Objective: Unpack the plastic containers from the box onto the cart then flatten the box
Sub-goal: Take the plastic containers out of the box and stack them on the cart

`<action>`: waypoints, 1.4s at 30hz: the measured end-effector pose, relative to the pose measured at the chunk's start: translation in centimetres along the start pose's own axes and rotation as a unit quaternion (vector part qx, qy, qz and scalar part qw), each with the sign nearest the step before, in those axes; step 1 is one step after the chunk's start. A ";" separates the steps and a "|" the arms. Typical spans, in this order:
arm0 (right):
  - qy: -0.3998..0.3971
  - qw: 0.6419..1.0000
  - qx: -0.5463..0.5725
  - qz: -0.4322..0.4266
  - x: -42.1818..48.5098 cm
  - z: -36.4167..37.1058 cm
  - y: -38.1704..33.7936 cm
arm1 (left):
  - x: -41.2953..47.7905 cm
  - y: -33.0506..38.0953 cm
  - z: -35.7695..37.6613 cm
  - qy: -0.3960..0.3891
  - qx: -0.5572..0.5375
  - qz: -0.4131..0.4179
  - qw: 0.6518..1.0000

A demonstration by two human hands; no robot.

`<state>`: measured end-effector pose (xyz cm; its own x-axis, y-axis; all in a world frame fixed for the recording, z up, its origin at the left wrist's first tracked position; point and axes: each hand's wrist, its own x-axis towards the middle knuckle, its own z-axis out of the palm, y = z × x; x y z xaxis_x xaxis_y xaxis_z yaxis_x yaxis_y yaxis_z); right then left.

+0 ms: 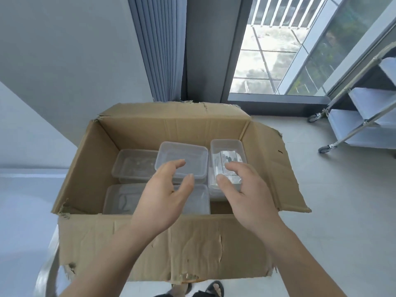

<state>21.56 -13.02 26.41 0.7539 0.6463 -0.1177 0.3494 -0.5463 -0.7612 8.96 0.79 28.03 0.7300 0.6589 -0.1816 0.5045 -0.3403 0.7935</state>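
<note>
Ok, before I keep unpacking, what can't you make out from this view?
Head view:
- Container count: the left hand and right hand cover part of the inside of the box.
- Contact: whether either hand touches a container is unclear.
- Dark bits in the right container: too small, behind glare.
- Right edge cuts off the cart; most of its shelves are out of frame.

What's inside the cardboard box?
At least five plastic containers, one atop the others. The left hand and right hand cover the front ones partly; anything beneath is hidden.
</note>
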 end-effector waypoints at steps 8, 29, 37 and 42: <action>-0.041 0.996 -0.082 0.017 6.4 4.2 -1.8 | 5.3 -3.0 -1.8 -0.044 -0.012 -0.043 0.998; -0.212 0.921 -0.326 -0.014 20.1 11.4 2.4 | 8.6 -7.8 -1.6 0.020 -0.003 -0.175 0.984; -0.225 0.930 -0.289 -0.020 19.9 11.0 2.5 | 9.1 -7.8 -1.1 0.024 0.004 -0.181 0.983; -0.201 0.955 -0.216 0.001 18.3 9.8 1.8 | 8.6 -7.2 -1.1 0.025 0.006 -0.181 0.983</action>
<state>30.53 3.03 16.59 0.5099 0.7504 -0.4206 0.6115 -0.6601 -0.4363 11.10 9.64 21.44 0.4772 0.7710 -0.4216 0.7332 -0.0849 0.6747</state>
